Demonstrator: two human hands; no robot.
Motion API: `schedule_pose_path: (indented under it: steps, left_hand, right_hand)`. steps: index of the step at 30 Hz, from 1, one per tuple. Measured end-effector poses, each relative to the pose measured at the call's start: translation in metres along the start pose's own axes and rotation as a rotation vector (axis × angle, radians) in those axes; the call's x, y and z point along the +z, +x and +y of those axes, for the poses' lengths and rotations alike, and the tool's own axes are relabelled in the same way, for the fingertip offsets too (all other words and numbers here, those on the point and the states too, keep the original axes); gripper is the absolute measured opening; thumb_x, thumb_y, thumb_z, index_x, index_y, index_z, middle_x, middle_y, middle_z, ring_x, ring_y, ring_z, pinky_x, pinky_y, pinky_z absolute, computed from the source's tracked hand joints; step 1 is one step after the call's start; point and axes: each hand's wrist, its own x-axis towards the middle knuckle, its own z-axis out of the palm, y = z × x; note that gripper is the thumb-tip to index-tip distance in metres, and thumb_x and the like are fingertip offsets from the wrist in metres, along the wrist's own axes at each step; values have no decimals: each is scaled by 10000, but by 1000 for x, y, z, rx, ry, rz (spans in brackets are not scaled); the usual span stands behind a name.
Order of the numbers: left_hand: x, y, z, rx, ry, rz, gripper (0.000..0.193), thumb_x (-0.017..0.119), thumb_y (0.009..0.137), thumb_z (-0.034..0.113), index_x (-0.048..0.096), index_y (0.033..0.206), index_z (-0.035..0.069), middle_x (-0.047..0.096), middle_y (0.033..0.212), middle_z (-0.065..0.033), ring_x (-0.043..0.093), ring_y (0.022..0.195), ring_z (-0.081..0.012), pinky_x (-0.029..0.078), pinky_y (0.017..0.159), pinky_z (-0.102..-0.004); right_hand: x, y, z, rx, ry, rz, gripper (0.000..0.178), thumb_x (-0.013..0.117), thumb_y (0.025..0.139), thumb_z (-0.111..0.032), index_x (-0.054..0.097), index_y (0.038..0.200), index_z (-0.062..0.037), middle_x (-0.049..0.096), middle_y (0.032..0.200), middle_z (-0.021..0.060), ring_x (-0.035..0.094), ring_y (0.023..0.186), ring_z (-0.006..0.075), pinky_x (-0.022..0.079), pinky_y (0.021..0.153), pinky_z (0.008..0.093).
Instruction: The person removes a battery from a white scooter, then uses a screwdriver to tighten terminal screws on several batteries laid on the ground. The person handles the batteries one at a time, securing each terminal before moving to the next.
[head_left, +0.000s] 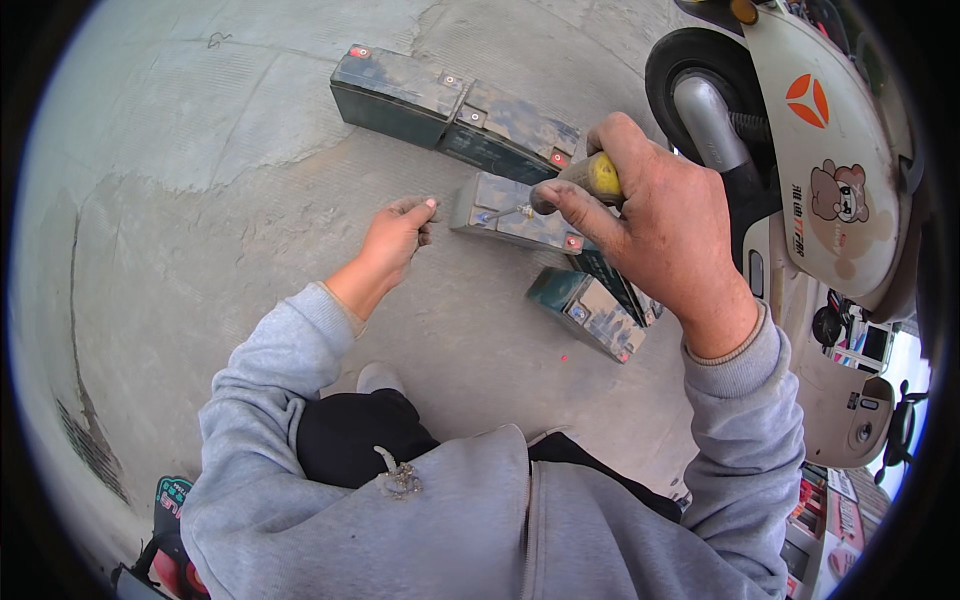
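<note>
My right hand [670, 215] is wrapped round a screwdriver [604, 178] with a yellow-ended handle, held over a dusty battery [490, 190]. Its thin metal shaft appears to slant down-left toward a terminal on the battery's near left part; exact contact cannot be made out. A red-marked terminal sits at the battery's other end. Just left of this battery, apart from it, my left hand [398, 238] is closed, thumb and fingertips pressed together. Whatever it pinches, if anything, is too small to tell.
Two more dusty batteries stand end to end beyond, one being a dark green battery [385, 95]. Nearer, another battery [590, 315] lies at an angle beside a partly hidden one. A white scooter [830, 150] with a black wheel [665, 85] stands at right. The floor [200, 260] is concrete.
</note>
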Motion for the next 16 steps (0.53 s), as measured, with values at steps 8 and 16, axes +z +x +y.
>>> schedule_pose_path:
  steps: [8,16]
  left_hand:
    - [0,0,1,8,-53,-15,247,643,943,197,618,1064,-16,624,897,-38,552,759,-106,491,720,-273]
    - [-7,9,4,43,6,-142,383,648,949,202,562,1236,-37,629,1052,-80,563,851,-125,497,809,-280]
  right_hand:
    - [-5,-1,0,-35,163,2,361,736,850,-238,553,1086,-36,620,760,157,645,676,325,507,615,353]
    - [-3,-1,0,-42,303,-22,416,723,872,-253,521,1178,-57,665,865,189,685,779,339,521,666,368]
